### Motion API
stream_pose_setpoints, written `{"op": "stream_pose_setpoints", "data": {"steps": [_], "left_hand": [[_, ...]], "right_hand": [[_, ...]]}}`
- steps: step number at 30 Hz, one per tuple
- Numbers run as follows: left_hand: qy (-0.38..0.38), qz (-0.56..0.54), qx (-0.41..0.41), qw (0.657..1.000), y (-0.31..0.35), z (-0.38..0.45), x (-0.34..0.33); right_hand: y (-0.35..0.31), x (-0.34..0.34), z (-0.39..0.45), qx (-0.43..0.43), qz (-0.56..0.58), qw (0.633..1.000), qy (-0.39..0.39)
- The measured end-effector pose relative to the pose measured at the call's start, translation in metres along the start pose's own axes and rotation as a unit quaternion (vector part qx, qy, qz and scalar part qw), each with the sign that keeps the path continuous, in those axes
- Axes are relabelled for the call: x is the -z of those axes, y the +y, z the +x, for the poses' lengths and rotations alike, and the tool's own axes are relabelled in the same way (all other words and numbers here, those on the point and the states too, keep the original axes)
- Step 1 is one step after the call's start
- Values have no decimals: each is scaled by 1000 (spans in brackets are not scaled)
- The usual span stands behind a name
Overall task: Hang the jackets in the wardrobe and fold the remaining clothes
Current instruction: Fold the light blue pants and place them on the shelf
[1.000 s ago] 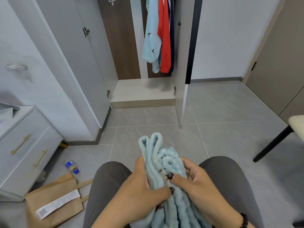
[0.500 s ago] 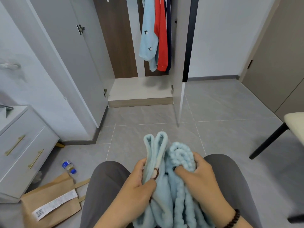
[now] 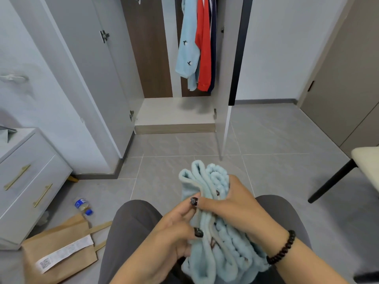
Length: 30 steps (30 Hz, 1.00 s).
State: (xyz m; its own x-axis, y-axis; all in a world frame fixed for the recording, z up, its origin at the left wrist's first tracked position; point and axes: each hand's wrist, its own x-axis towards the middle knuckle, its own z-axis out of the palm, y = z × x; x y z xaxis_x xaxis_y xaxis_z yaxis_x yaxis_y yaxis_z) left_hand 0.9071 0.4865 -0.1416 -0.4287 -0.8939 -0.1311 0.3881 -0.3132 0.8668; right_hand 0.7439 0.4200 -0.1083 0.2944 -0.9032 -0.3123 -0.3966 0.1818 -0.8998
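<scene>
A fluffy light-blue garment (image 3: 207,181) lies bunched in folds on my lap, between my knees. My left hand (image 3: 176,228) pinches its left folds, thumb on top. My right hand (image 3: 231,203) wraps over the folds from the right, fingers curled round them; a dark bead bracelet sits on that wrist. Ahead stands the open wardrobe (image 3: 174,117). Inside it hang a light-blue jacket (image 3: 187,50) with small dark marks, a red jacket (image 3: 204,48) and a dark one (image 3: 213,37) behind.
A grey drawer unit (image 3: 30,181) with gold handles stands at the left. On the floor beside it lie a brown paper bag (image 3: 59,251) and a small plastic bottle (image 3: 82,204). A chair (image 3: 348,173) with black legs is at the right. The wardrobe's right door (image 3: 225,89) stands open edge-on.
My right hand has slid over the top of the folds toward the left. My left hand shifted lower on the garment. The bundle stays on my lap.
</scene>
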Motion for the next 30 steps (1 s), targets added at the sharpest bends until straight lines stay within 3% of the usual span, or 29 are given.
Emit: {"op": "stream_pose_setpoints", "data": {"steps": [3, 7, 13, 15, 17, 19, 23, 27, 30], "left_hand": [[-15, -131, -6, 991, -3, -2, 10], [-20, -218, -60, 974, 2, -9, 14], [132, -116, -161, 971, 8, -2, 19], [184, -17, -200, 962, 7, -2, 23], [247, 134, -244, 928, 7, 4, 25], [332, 245, -270, 870, 16, 14, 24], [494, 250, -278, 785, 48, 30, 25], [545, 353, -313, 694, 97, 24, 36], [533, 466, -354, 611, 149, 8, 33]], "right_hand": [[-8, 1, 8, 7, -90, 995, -35], [-22, 4, 17, 23, -78, 997, -10], [-72, 3, 52, -9, 180, 982, 64], [-98, -4, 65, -20, 239, 969, 66], [-125, -15, 74, -17, 277, 958, 68], [-153, -29, 79, -6, 307, 950, 62], [-208, -54, 81, 33, 341, 938, 46], [-265, -52, 62, 75, 374, 924, 15], [-292, -11, 38, 141, 356, 923, -35]]}}
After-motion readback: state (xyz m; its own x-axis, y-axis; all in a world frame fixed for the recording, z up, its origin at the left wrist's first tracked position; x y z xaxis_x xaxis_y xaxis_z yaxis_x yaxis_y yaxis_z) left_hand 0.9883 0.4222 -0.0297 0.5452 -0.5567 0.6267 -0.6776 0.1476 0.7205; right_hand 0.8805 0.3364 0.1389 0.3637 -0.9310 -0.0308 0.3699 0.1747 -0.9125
